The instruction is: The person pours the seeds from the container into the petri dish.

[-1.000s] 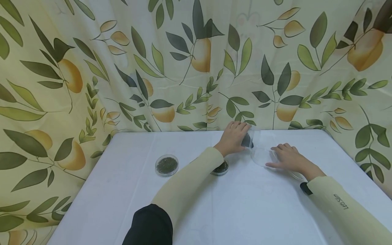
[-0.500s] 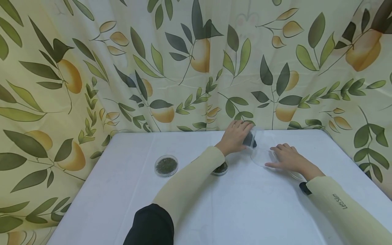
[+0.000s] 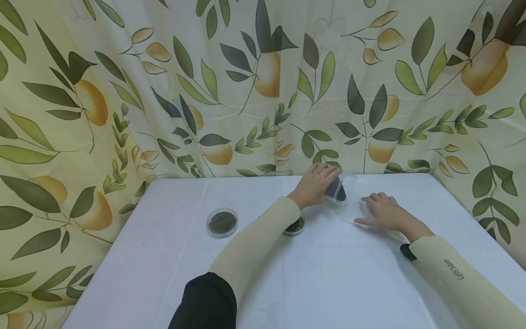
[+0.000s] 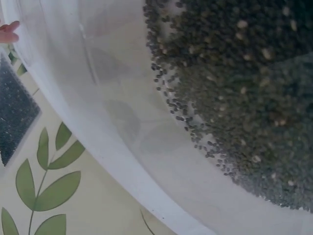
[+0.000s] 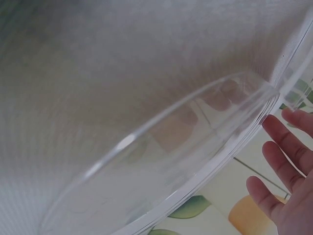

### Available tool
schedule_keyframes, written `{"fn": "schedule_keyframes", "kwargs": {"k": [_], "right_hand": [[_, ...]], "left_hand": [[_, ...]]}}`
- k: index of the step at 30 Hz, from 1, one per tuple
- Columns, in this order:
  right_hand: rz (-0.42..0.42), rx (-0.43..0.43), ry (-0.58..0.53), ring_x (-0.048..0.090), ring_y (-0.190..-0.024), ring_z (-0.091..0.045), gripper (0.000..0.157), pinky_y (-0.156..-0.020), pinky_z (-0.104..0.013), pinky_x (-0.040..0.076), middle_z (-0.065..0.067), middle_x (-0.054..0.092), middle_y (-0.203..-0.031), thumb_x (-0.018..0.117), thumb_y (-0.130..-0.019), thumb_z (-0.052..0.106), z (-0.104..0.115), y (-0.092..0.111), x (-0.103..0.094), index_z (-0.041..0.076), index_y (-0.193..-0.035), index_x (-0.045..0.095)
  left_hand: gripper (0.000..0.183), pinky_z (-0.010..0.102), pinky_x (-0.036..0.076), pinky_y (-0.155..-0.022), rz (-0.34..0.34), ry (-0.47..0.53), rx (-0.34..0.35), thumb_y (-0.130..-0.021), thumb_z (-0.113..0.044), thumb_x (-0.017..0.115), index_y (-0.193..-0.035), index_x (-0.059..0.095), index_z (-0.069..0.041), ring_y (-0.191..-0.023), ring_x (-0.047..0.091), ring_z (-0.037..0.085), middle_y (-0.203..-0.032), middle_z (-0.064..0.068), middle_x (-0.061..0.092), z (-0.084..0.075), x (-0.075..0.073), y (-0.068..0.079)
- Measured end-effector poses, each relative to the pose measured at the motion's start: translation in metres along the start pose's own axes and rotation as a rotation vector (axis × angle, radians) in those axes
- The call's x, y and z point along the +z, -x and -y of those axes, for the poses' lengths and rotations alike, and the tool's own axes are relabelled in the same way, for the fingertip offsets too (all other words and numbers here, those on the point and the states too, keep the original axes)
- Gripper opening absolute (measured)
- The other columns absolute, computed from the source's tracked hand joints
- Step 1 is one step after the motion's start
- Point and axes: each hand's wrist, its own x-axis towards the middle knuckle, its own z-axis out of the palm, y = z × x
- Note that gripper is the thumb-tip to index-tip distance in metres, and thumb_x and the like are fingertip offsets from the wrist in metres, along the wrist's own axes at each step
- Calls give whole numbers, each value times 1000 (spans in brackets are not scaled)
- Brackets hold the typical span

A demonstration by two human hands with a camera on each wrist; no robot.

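Observation:
My left hand (image 3: 315, 183) grips a clear container (image 3: 336, 188) tipped on its side, its rim toward the right. Small dark seeds lie inside it, gathered toward the rim. Below and to the right is a clear petri dish (image 3: 344, 212) on the table. My right hand (image 3: 383, 212) is at that dish's right edge, thumb and fingers spread. In the right wrist view, its fingertips are close by a clear rim (image 5: 195, 183). A petri dish with dark seeds (image 3: 295, 226) sits under my left forearm, partly hidden; dark seeds (image 4: 244, 98) fill much of the left wrist view.
Another petri dish of dark seeds (image 3: 222, 222) stands to the left. A clear round rim (image 3: 396, 236) shows beneath my right wrist. The white-covered table (image 3: 349, 283) ends at a leaf-and-fruit patterned curtain (image 3: 263, 114).
The dark seeds in the container have slid right toward its rim, and the container has shifted slightly. My right hand stays at the dish. The head view has drifted a little.

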Motion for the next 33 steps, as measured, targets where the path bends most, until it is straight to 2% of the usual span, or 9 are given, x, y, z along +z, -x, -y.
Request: {"fn": "schedule_keyframes", "kwargs": {"k": [7, 18, 33], "right_hand": [[-12, -4, 9, 50, -105, -43, 85, -82, -60, 41, -25, 58, -112, 62, -75, 66, -3, -1, 2, -5, -122, 56], [-4, -8, -4, 49, -105, -43, 87, -83, -60, 40, -26, 57, -112, 62, -75, 66, 0, 1, -1, -7, -122, 55], [-2, 1, 10, 49, -107, -43, 87, -83, -61, 41, -26, 57, -114, 62, -75, 67, -3, -1, 3, -6, -123, 55]], "left_hand": [[83, 30, 23, -115, -14, 8, 53, -77, -45, 73, -144, 33, -19, -130, 37, 13, -143, -6, 42, 2, 6, 1], [84, 28, 21, -116, -37, 24, 91, -77, -47, 72, -145, 32, -18, -132, 36, 13, -145, -5, 40, 4, 11, 2], [85, 29, 17, -118, -7, -2, 85, -77, -46, 73, -146, 29, -20, -134, 34, 12, -147, -6, 38, 4, 12, 1]]}}
